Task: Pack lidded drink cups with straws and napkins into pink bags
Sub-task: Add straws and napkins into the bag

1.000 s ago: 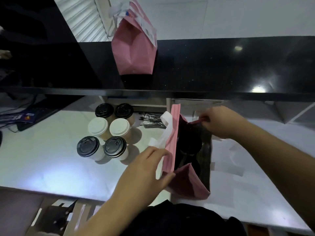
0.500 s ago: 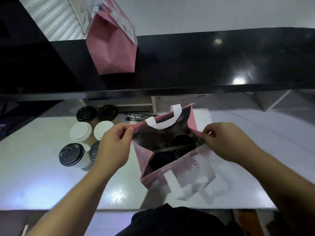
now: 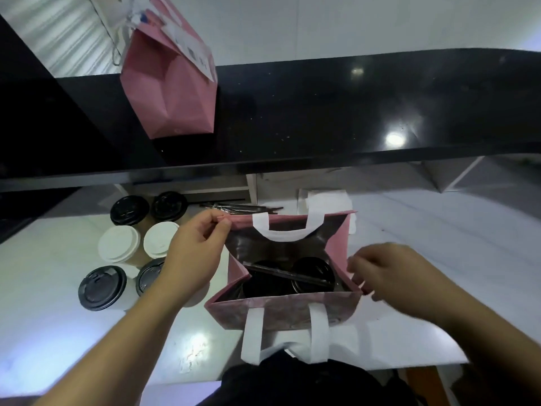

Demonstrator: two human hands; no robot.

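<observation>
A pink bag (image 3: 281,310) with white handles stands open on the white counter (image 3: 52,332), in front of me. Inside it sit two black-lidded cups (image 3: 314,272) with a dark wrapped straw (image 3: 285,274) lying across them. My left hand (image 3: 194,253) pinches the bag's far left rim corner. My right hand (image 3: 392,276) rests at the near right rim corner, fingers curled on the edge. Left of the bag stand several lidded cups: black lids (image 3: 102,287) and white lids (image 3: 118,244). More wrapped straws (image 3: 234,207) lie behind the bag, with white napkins (image 3: 325,199) beside them.
A second pink bag (image 3: 169,83), folded shut with a receipt on it, stands on the raised black ledge (image 3: 322,112) behind the counter. The counter's front edge runs just under the bag's near handles.
The bag has been turned square to me and spread wider open. My left hand shifted to the far left rim corner, my right hand to the near right corner.
</observation>
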